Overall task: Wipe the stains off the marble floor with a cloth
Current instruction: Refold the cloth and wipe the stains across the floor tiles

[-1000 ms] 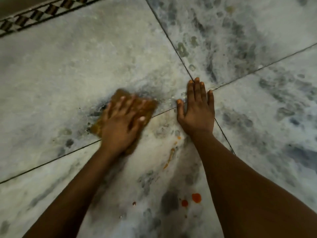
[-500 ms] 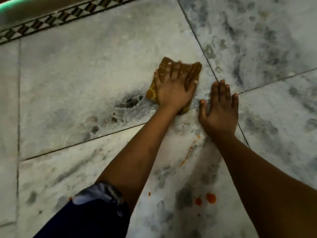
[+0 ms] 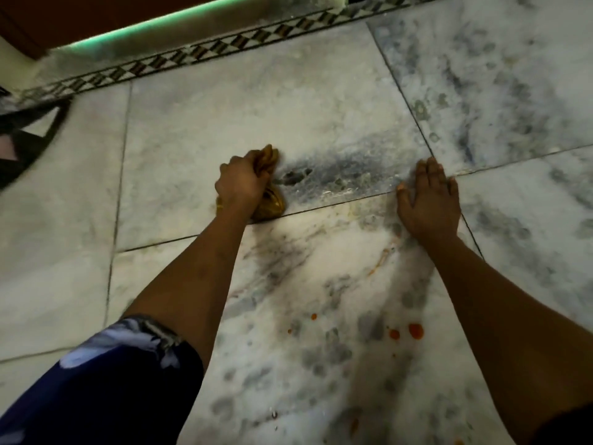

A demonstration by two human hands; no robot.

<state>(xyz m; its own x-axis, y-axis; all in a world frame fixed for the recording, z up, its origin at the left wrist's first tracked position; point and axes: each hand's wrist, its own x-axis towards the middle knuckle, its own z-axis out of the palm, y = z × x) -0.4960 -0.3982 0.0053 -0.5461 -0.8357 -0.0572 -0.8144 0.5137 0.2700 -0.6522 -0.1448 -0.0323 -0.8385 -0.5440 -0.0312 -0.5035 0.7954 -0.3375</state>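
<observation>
My left hand [image 3: 241,184] grips a bunched yellow-brown cloth [image 3: 271,203] against the white-grey marble floor [image 3: 224,117], just above a tile joint. A dark wet smear [image 3: 324,170] lies on the tile right of the cloth. My right hand [image 3: 430,203] rests flat on the floor with straight fingers, at the corner where the tile joints cross. Red-orange drops [image 3: 415,330] sit on the near tile between my forearms, and a thin orange streak [image 3: 380,260] runs below my right hand.
A patterned border strip [image 3: 199,54] runs along the far edge of the floor, with a green-lit ledge [image 3: 144,30] behind it. A dark object [image 3: 25,136] lies at the far left. My dark blue flowered sleeve [image 3: 106,380] fills the lower left.
My left hand has gathered the flat cloth into a bunch and drawn it left, away from my right hand. The right hand has stayed planted. The view has pulled back.
</observation>
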